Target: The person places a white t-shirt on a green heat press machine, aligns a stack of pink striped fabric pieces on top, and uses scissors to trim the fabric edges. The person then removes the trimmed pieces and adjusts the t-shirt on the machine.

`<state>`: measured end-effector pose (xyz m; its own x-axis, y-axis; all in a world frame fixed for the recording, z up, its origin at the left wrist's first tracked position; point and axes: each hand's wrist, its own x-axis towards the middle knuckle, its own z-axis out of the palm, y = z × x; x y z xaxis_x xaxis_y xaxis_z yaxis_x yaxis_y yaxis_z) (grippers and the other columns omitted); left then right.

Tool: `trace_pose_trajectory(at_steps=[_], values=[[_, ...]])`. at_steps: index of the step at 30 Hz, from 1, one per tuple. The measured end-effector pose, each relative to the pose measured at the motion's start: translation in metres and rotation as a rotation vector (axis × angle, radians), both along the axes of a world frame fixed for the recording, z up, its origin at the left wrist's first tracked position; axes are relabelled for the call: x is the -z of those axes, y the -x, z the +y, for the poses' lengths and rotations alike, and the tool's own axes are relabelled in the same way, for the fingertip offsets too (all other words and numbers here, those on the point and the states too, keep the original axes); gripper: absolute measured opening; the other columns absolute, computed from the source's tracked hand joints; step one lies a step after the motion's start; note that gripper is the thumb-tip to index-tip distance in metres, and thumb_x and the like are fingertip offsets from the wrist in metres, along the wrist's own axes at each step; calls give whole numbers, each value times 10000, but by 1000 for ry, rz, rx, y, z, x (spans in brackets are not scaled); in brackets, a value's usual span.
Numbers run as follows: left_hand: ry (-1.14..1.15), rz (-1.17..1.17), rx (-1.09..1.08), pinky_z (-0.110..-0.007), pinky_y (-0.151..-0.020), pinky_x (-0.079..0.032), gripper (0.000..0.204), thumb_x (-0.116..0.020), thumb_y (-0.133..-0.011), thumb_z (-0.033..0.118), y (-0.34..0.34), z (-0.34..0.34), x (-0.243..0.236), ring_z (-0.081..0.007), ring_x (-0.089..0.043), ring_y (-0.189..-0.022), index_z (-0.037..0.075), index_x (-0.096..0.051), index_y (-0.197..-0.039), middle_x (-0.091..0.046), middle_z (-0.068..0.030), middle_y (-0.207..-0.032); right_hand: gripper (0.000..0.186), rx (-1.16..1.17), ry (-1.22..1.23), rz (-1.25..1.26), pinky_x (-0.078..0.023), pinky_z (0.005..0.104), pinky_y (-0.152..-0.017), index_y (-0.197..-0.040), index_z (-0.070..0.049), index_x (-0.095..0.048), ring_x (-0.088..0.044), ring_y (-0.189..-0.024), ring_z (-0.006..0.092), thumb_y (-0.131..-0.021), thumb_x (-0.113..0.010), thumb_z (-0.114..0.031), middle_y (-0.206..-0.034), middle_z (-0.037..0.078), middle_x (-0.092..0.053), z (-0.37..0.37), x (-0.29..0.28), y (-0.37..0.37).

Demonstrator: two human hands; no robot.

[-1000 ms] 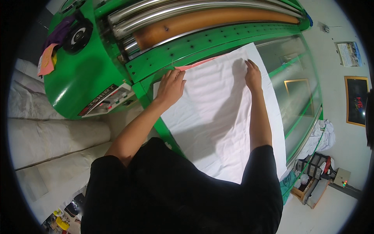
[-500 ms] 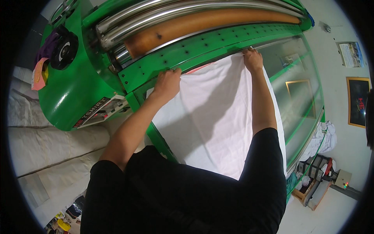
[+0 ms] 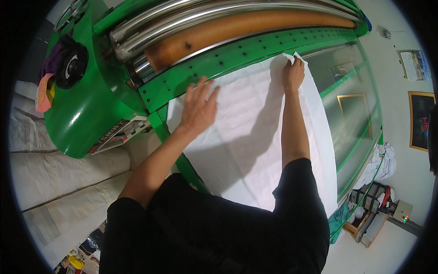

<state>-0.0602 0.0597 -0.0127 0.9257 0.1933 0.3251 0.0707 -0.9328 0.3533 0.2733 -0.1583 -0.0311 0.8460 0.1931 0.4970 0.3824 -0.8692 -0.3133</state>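
A large white sheet of fabric lies over the glass table of a green roller machine, in front of me. Its far edge reaches the green perforated bar. A faint pink tint shows through its middle. My left hand is open, fingers spread, over the sheet near its far left corner; whether it touches cannot be seen for certain. At the far right corner, my right hand is closed on the sheet, and the edge there stands up in small peaks. What lies beneath the sheet is hidden.
Beyond the green perforated bar run an orange roller and shiny metal rollers. A green housing with a black handwheel stands at the left. Large wrapped rolls lie below it. The glass table top extends right.
My left hand has let go of the far edge and opened, drawing back slightly. The sheet's far edge now lies further up and covers the reddish strip seen before. My right hand keeps its corner.
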Motion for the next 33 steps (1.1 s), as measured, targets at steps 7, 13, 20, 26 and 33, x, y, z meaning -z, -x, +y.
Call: trace_pose_trajectory(at_steps=[7, 13, 20, 26, 33], values=[[-36, 233, 97, -582, -1274, -110, 778, -547, -998, 586, 17, -22, 14, -346, -209, -1580, 150, -373, -1619, -310, -129, -1687, 898, 8, 330, 371, -132, 601, -1260, -1638, -65, -280, -174, -1580, 431, -1014, -349, -707, -1715, 160, -244, -3, 12, 47], [-35, 235, 56, -583, -1268, -135, 806, -585, -975, 588, 10, -5, 12, -368, -243, -1563, 148, -373, -1616, -313, -145, -1680, 939, -20, 360, 403, -119, 596, -1264, -1652, -70, -251, -158, -1585, 425, -1003, -326, -745, -1726, 153, -215, 31, 11, 32], [-37, 231, 104, -643, -1246, -114, 863, -625, -952, 586, 10, 26, 10, -426, -210, -1566, 140, -333, -1631, -271, -189, -1689, 881, 93, 160, 327, -147, 618, -1254, -1630, -93, -327, -201, -1575, 426, -1001, -400, -706, -1697, 174, -286, 27, 3, 24], [62, 228, 144, -690, -1224, -94, 1039, -713, -850, 652, 37, -9, 1, -474, -164, -1570, 140, -292, -1650, -212, -265, -1691, 911, 299, 224, 442, -137, 633, -1252, -1641, -148, -317, -189, -1578, 429, -973, -396, -761, -1710, 170, -257, -69, 6, 46], [61, 304, 147, -697, -1217, -100, 1069, -729, -826, 661, 59, -30, -4, -475, -167, -1568, 123, -302, -1645, -203, -281, -1688, 985, 281, 322, 522, -137, 637, -1250, -1645, -150, -302, -171, -1583, 426, -927, -432, -812, -1720, 176, -216, -110, -11, 65]])
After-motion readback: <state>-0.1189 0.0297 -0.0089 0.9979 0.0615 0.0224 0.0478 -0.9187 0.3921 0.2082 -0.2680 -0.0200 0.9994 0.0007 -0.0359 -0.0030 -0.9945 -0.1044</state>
